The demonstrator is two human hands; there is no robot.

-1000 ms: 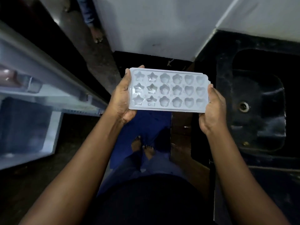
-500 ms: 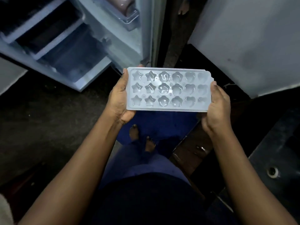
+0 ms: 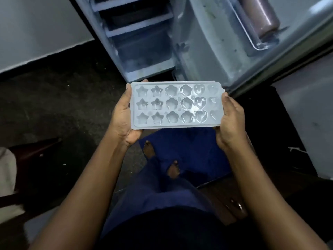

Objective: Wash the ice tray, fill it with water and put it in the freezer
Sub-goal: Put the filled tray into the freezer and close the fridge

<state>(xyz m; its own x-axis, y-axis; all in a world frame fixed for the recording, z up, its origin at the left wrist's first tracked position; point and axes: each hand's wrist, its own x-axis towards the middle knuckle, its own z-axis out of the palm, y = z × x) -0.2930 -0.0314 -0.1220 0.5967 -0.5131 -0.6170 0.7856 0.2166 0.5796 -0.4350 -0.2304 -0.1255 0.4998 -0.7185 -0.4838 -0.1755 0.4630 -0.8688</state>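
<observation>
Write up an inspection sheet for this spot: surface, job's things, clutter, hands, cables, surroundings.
Surface: dark floor, blue mat under the bare feet.
Job's things: ice tray held about level; star, flower and heart cavities glint wet, fill level unclear.
Clutter: dim shapes at the floor's left edge, too dark to tell.
Hands: left hand grips the tray's left end, right hand its right end.
Cables: nothing seen.
Surroundings: open fridge ahead, shelves showing; its door swung right, a bottle in its shelf; pale wall at left.

Open pale fridge compartment ahead, crossed by white shelves; swung-open grey fridge door holding brown bottle bounds the right.
</observation>
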